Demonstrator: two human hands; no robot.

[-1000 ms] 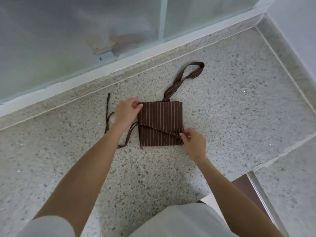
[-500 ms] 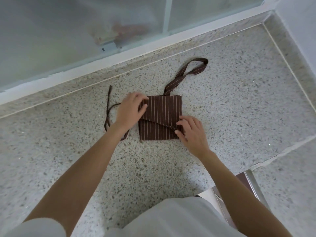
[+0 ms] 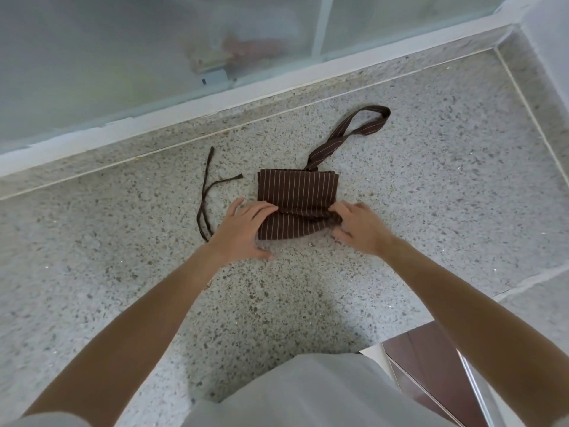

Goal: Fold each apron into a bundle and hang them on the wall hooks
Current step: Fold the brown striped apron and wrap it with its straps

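A brown striped apron (image 3: pixel 297 192), folded into a small square, lies on the speckled floor. Its neck loop (image 3: pixel 357 127) trails up to the right, and thin tie strings (image 3: pixel 206 192) lie to its left. My left hand (image 3: pixel 243 229) rests on the near left part of the fold, fingers fairly straight, thumb out on the floor. My right hand (image 3: pixel 357 228) grips the near right edge, its fingers curled round bunched fabric. The near half of the square is lifted and creased between both hands.
A frosted glass partition (image 3: pixel 154 57) with a white frame stands along the far side. A wall corner rises at the right (image 3: pixel 548 41). A brown panel with a metal edge (image 3: pixel 437 368) sits near my right side. I see no hooks.
Both hands slid down from the upper left corner and right edge to the near edge of the square. The near half of the fabric is now bunched up between them.
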